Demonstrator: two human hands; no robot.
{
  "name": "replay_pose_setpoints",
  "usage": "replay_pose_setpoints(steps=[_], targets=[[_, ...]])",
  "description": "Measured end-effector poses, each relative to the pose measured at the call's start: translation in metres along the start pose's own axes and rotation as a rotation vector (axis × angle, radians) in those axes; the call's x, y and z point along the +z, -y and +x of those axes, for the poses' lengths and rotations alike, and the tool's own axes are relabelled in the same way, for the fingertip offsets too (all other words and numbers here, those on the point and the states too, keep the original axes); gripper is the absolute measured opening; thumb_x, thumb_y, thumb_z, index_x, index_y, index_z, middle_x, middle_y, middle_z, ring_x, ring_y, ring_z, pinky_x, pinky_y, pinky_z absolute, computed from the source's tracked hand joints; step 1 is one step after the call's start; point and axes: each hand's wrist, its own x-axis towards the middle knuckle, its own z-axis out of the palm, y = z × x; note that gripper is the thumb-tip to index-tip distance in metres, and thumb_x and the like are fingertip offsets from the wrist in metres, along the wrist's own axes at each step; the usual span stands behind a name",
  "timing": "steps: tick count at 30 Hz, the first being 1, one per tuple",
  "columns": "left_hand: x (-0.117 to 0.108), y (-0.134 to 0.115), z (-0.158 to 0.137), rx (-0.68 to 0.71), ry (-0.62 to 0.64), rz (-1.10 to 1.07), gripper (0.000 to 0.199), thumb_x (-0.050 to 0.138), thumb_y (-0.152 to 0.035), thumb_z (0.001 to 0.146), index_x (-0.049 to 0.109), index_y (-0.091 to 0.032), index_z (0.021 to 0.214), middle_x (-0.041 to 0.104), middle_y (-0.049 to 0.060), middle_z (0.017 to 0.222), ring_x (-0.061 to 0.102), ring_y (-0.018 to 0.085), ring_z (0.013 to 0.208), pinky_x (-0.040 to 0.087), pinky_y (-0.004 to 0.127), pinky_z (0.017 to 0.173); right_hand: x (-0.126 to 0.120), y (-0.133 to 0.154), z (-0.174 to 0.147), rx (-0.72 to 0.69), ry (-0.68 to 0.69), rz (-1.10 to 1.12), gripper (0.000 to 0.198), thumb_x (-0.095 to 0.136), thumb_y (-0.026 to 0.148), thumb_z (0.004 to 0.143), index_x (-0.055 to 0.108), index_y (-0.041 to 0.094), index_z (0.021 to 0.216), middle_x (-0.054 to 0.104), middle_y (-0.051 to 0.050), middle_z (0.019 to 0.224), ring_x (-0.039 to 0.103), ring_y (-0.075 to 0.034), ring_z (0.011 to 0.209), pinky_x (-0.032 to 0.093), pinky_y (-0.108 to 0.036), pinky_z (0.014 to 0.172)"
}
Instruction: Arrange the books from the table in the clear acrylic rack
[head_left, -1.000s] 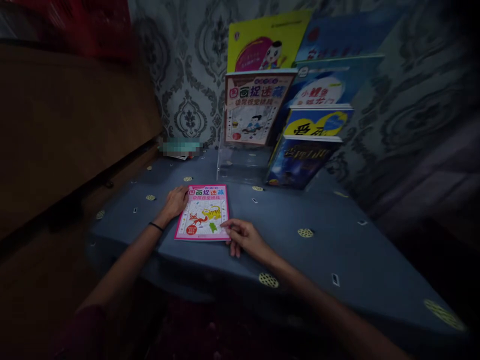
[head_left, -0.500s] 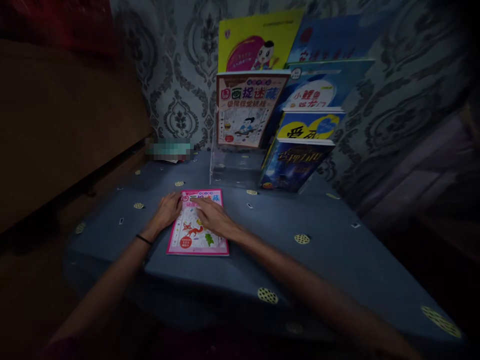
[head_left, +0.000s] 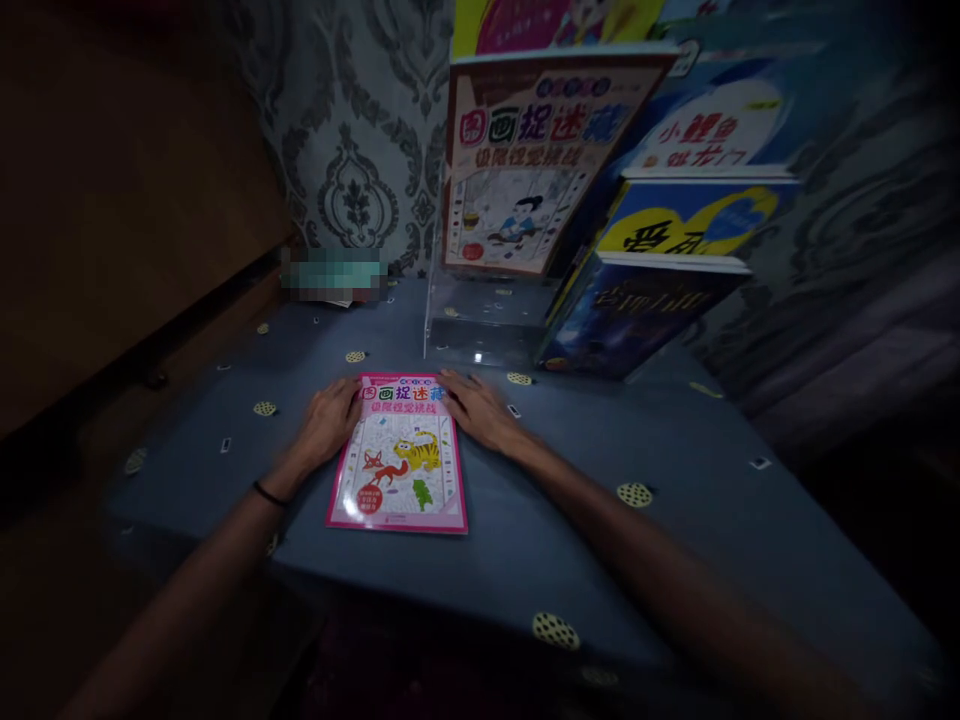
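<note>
A picture book (head_left: 412, 510) with a pink border lies flat on the cloth-covered table (head_left: 570, 480), its cover facing up. A red fox, a yellow striped cat and a green shape show on the cover. At the book's upper left edge rests my left hand (head_left: 328, 420), fingers stretched forward and the fingertips at the cover's margin. My right hand (head_left: 480, 412) lies at the upper right edge, fingers extended and slightly apart, with the tips touching the corner area. Neither hand is wrapped around anything.
Behind the book stands a clear plastic rack (head_left: 480, 345). A brown-bordered picture book (head_left: 517, 210), a dark blue book (head_left: 637, 320) and several others lean in it. A blurred teal item (head_left: 337, 275) lies at the back left, near a brown panel (head_left: 135, 220). Patterned wallpaper (head_left: 352, 180) rises behind.
My right hand has slid off the middle of the cover to its right edge, uncovering the cat and title. My left hand stays at the left edge. The view has moved closer.
</note>
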Motion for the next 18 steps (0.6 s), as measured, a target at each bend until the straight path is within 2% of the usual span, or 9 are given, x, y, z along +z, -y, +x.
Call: replay_pose_setpoints(steps=[4, 8, 10, 13, 18], targets=[[-0.003, 0.001, 0.004, 0.019, 0.060, 0.005, 0.036, 0.040, -0.024, 0.097, 0.061, -0.017, 0.125, 0.061, 0.016, 0.138, 0.057, 0.031, 0.125, 0.043, 0.052, 0.109, 0.003, -0.012, 0.000, -0.032, -0.058, 0.067, 0.046, 0.041, 0.028, 0.100, 0.053, 0.019, 0.143, 0.053, -0.014, 0.150, 0.046, -0.028, 0.142, 0.030, -0.058, 0.119], [-0.004, 0.000, 0.018, 0.176, 0.145, 0.027, 0.043, 0.038, -0.019, 0.096, 0.057, -0.012, 0.133, 0.055, 0.017, 0.145, 0.047, 0.030, 0.138, 0.036, 0.050, 0.117, 0.006, -0.014, 0.003, -0.049, -0.095, 0.096, 0.045, 0.042, 0.025, 0.099, 0.056, 0.017, 0.141, 0.055, -0.014, 0.148, 0.049, -0.028, 0.139, 0.033, -0.054, 0.117], [-0.002, -0.004, 0.027, 0.234, 0.182, 0.016, 0.044, 0.038, -0.019, 0.096, 0.056, -0.011, 0.135, 0.055, 0.017, 0.145, 0.047, 0.030, 0.139, 0.036, 0.049, 0.118, 0.006, -0.016, 0.003, -0.056, -0.101, 0.112, 0.045, 0.040, 0.025, 0.100, 0.055, 0.018, 0.141, 0.055, -0.013, 0.148, 0.049, -0.028, 0.139, 0.033, -0.055, 0.117], [0.001, -0.009, 0.037, 0.246, 0.214, -0.019, 0.042, 0.040, -0.021, 0.097, 0.056, -0.013, 0.136, 0.055, 0.016, 0.145, 0.051, 0.029, 0.136, 0.038, 0.049, 0.116, 0.005, -0.017, 0.000, -0.046, -0.098, 0.120, 0.045, 0.039, 0.025, 0.100, 0.054, 0.020, 0.142, 0.053, -0.012, 0.151, 0.047, -0.027, 0.141, 0.031, -0.057, 0.117], [0.005, -0.009, 0.041, 0.243, 0.176, -0.075, 0.040, 0.039, -0.023, 0.100, 0.057, -0.016, 0.135, 0.058, 0.015, 0.142, 0.052, 0.028, 0.135, 0.039, 0.052, 0.116, 0.005, -0.014, -0.003, -0.043, -0.111, 0.114, 0.044, 0.038, 0.025, 0.101, 0.053, 0.019, 0.142, 0.053, -0.012, 0.151, 0.047, -0.027, 0.140, 0.031, -0.056, 0.117]])
